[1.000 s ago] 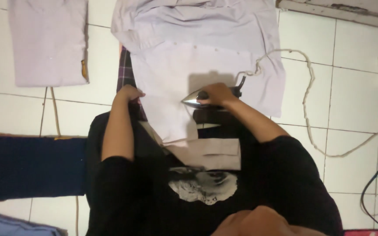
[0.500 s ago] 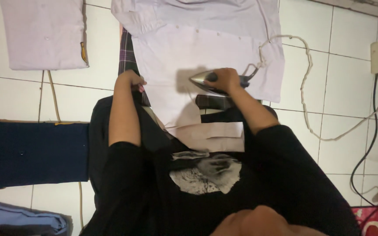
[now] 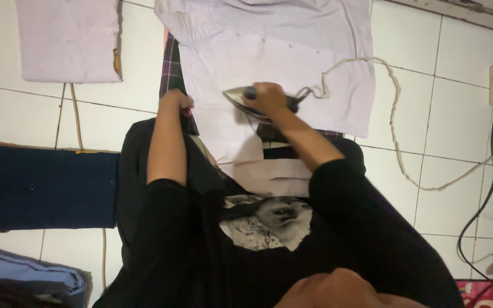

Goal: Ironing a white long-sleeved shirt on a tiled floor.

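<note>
Gripping the iron (image 3: 245, 99) handle, the right hand (image 3: 267, 97) presses it onto the white shirt (image 3: 292, 68) at upper centre. The left hand (image 3: 176, 102) pinches the shirt's left edge, closed on fabric. The cord (image 3: 397, 114) trails right across the tiled floor (image 3: 446, 85).

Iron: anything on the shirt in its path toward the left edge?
Nothing visible. The iron, gripped by the right hand, points left over flat white shirt. The left hand pins the shirt's edge, beside the path.
</note>
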